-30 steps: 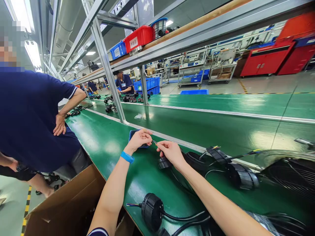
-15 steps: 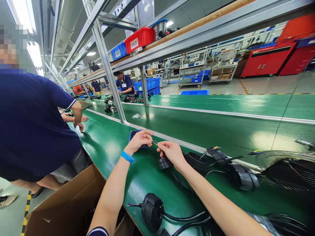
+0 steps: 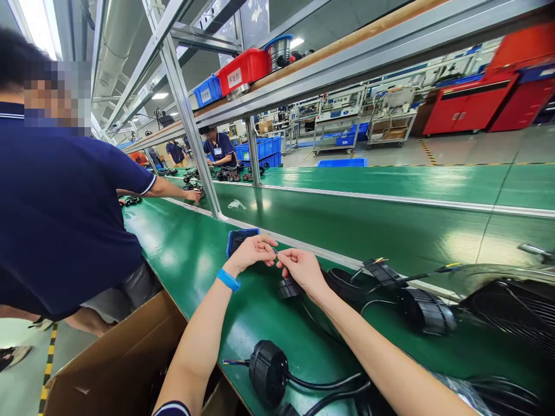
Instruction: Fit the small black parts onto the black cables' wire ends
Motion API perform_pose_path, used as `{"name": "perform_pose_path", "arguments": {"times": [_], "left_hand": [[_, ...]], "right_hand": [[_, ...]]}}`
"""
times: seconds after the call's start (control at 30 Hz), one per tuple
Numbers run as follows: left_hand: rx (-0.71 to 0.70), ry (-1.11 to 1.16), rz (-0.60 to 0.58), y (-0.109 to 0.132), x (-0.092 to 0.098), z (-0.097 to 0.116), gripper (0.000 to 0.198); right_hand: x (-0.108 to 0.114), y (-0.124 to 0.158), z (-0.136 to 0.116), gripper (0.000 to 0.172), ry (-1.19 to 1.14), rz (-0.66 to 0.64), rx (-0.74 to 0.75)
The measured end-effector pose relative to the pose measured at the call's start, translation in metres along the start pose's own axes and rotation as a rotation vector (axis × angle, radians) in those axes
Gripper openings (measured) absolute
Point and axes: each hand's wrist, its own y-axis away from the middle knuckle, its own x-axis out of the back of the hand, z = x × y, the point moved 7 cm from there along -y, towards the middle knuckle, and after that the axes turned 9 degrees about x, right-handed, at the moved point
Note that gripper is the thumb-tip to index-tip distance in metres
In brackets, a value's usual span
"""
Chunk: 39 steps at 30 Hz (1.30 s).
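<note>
- Left hand point(image 3: 251, 253) and right hand point(image 3: 302, 269) almost together, fingertips pinching a thin coloured wire point(image 3: 272, 249) between them
- Blue tray point(image 3: 240, 240) at 11 o'clock from the left hand, black plastic housing point(image 3: 289, 288) at 7 o'clock from the right
- Pull too hard and that wire could snap or slip

A co-worker in a navy polo shirt point(image 3: 56, 202) is leaning over the green conveyor belt point(image 3: 173, 242), one arm stretching across it, just beside a brown cardboard box point(image 3: 113, 358). Overhead, a red plastic bin point(image 3: 240, 69) is sitting next to a blue plastic crate point(image 3: 208, 91) on the aluminium-framed shelf point(image 3: 347, 52), and a second navy-shirted worker point(image 3: 220, 147) is standing far down the line!
</note>
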Motion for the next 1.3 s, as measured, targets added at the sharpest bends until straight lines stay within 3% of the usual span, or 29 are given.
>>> {"name": "perform_pose_path", "arguments": {"times": [0.23, 0.43, 0.6, 0.77, 0.97, 1.3], "left_hand": [[0.085, -0.040, -0.013, -0.002, 0.002, -0.006, 0.056], [0.024, -0.320, 0.554, 0.005, 0.063, -0.002, 0.020], [-0.043, -0.364, 0.723, 0.013, 0.085, -0.001, 0.020], [-0.069, -0.306, 0.651, 0.011, 0.066, 0.008, 0.025], [-0.124, -0.105, 0.282, 0.005, 0.015, 0.017, 0.046], [-0.157, -0.044, 0.361, 0.007, 0.025, 0.021, 0.049]], "right_hand": [[0.003, -0.002, 0.002, 0.026, 0.027, 0.022, 0.016], [0.004, -0.001, 0.001, 0.026, 0.045, 0.023, 0.016], [0.002, -0.001, 0.001, 0.025, 0.060, 0.007, 0.010], [0.001, -0.001, -0.001, 0.023, 0.068, 0.003, 0.016], [0.001, 0.000, -0.003, 0.022, 0.074, 0.005, 0.026], [0.001, -0.002, -0.001, 0.026, 0.079, -0.004, 0.036]]}}
